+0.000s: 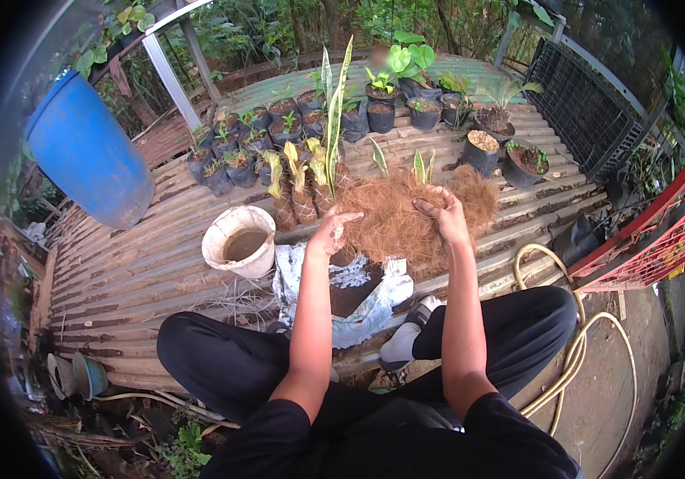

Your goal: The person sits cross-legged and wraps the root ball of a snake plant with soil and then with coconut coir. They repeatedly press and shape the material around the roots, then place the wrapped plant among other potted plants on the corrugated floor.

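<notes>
Between my hands spreads a mat of brown coconut fibre (393,218). My left hand (335,230), soiled with dirt, holds its left edge, and my right hand (445,217) grips its right side. More loose fibre (475,194) lies beyond my right hand. Below the mat is an opened white sack (366,329) with dark soil (348,299) in it. Snake plant leaves (335,120) stand upright behind my left hand, and shorter leaves (423,167) show behind the mat. String-wrapped fibre bundles with yellowish plants (302,194) stand to the left.
A white bucket (258,257) of murky water stands left of the sack on corrugated metal sheets (157,257). Potted seedlings (255,141) line the back. A blue barrel (88,152) is at left; a black plastic crate (585,111), red crate (660,239) and hose (579,353) are at right.
</notes>
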A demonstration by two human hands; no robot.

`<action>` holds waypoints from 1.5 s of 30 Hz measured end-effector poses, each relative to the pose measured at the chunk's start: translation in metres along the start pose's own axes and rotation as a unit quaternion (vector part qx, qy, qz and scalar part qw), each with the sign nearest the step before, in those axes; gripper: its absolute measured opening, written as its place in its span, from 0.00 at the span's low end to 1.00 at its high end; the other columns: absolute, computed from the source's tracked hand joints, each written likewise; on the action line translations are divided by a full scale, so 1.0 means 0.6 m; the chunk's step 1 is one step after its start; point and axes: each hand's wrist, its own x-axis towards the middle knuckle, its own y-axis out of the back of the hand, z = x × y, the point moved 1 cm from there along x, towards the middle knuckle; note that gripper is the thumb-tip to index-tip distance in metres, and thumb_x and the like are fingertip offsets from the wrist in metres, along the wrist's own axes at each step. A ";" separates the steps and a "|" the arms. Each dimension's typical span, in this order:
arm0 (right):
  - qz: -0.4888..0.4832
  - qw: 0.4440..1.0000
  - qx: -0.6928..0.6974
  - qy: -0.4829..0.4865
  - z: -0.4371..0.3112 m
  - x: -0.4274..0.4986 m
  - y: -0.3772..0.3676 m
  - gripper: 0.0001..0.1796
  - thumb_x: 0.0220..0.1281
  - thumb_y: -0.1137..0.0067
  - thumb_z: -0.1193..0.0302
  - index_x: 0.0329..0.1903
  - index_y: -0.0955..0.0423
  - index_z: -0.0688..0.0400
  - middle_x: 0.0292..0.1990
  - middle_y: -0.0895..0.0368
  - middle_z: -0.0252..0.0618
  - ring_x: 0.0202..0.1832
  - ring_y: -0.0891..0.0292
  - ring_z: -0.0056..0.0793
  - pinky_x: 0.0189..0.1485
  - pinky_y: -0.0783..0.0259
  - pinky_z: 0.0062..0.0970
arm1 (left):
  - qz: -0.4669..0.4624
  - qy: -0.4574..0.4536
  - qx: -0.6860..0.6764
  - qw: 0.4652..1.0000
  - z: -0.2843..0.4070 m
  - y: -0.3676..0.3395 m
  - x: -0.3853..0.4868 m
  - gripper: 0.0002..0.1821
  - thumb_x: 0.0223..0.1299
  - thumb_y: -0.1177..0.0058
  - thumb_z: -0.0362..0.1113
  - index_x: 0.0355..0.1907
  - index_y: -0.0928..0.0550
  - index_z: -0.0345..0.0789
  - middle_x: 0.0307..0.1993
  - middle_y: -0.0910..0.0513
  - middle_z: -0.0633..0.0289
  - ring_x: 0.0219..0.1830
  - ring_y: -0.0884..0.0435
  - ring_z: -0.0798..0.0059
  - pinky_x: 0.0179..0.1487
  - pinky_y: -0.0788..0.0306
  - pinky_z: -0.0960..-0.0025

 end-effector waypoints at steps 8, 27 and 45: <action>-0.058 0.995 -0.078 0.013 -0.017 -0.003 -0.002 0.19 0.56 0.35 0.83 0.48 0.32 0.61 0.46 0.21 0.39 0.49 0.22 0.26 0.53 0.24 0.25 | -0.113 -0.380 0.186 0.899 -0.058 0.116 0.083 0.51 0.58 0.39 0.38 0.76 0.56 0.34 0.43 0.16 0.56 0.24 0.23 0.83 0.17 0.34 0.80; 0.051 0.997 -0.059 -0.022 0.001 -0.008 -0.012 0.21 0.64 0.35 0.65 0.54 0.24 0.64 0.47 0.16 0.39 0.46 0.22 0.25 0.51 0.27 0.26 | -0.201 -0.094 -0.260 0.940 -0.007 -0.028 -0.012 0.52 0.58 0.49 0.70 0.73 0.41 0.32 0.71 0.35 0.58 0.70 0.35 0.62 0.72 0.41 0.56; 0.122 0.951 -0.279 0.050 -0.004 -0.018 -0.031 0.34 0.63 0.37 0.49 0.52 0.24 0.72 0.49 0.18 0.55 0.51 0.24 0.36 0.56 0.31 0.34 | 0.027 -0.156 0.045 0.986 0.022 -0.103 -0.039 0.25 0.62 0.36 0.50 0.53 0.25 0.35 0.25 0.25 0.76 0.17 0.37 0.93 0.18 0.47 0.82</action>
